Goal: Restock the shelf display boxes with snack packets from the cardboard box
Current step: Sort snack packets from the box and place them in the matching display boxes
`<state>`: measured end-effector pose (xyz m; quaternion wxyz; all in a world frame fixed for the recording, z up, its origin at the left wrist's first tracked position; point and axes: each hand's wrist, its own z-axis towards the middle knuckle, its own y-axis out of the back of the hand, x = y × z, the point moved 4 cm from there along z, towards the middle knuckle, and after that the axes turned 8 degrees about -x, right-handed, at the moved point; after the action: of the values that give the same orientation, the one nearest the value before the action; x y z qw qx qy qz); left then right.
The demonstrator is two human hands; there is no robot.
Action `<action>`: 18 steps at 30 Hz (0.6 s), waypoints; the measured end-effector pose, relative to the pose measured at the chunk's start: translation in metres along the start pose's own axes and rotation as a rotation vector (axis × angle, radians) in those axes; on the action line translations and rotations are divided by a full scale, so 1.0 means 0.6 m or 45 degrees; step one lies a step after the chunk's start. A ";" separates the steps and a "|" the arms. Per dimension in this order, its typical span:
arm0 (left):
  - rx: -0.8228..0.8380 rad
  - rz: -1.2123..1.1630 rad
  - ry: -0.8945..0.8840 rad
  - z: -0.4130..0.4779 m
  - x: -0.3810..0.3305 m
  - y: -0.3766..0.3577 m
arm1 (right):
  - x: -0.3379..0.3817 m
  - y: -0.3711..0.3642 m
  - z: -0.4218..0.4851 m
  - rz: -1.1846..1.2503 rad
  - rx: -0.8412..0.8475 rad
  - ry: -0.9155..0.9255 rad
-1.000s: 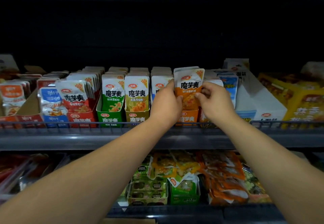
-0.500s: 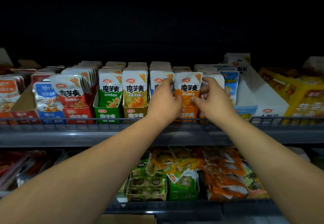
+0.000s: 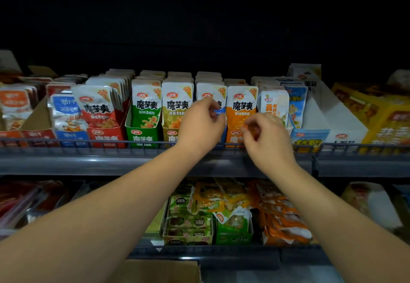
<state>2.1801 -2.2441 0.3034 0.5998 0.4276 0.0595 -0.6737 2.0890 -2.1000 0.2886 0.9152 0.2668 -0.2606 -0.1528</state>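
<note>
The orange snack packet stands upright at the front of its orange display box on the upper shelf. My left hand hovers just left of it, in front of the blue packet, fingers loosely curled and holding nothing. Just below and right of the orange packet, my right hand is loosely curled and empty too. Neither hand touches the packet. A corner of the cardboard box shows at the bottom edge.
Red, green and tan display boxes of packets stand left of the orange one. A white box and yellow cartons are to the right. A wire rail fronts the shelf. Loose packets fill the lower shelf.
Both hands pushed the orange packet down into its display box, then let go and drew back slightly toward me.
</note>
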 end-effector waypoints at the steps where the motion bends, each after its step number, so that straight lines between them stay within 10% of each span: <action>1: -0.019 -0.003 -0.018 -0.007 0.005 0.013 | 0.011 -0.002 -0.014 0.061 0.040 0.016; 10: 0.014 0.157 0.200 -0.162 0.165 0.198 | 0.108 -0.087 -0.192 0.435 0.535 -0.101; 18: 0.370 0.720 0.609 -0.423 0.418 0.338 | 0.129 -0.265 -0.456 0.106 1.236 0.103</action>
<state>2.5037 -2.3389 0.0697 0.6641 0.6522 -0.0185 -0.3650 2.2829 -2.1496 0.0313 0.6998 0.6578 -0.2765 0.0333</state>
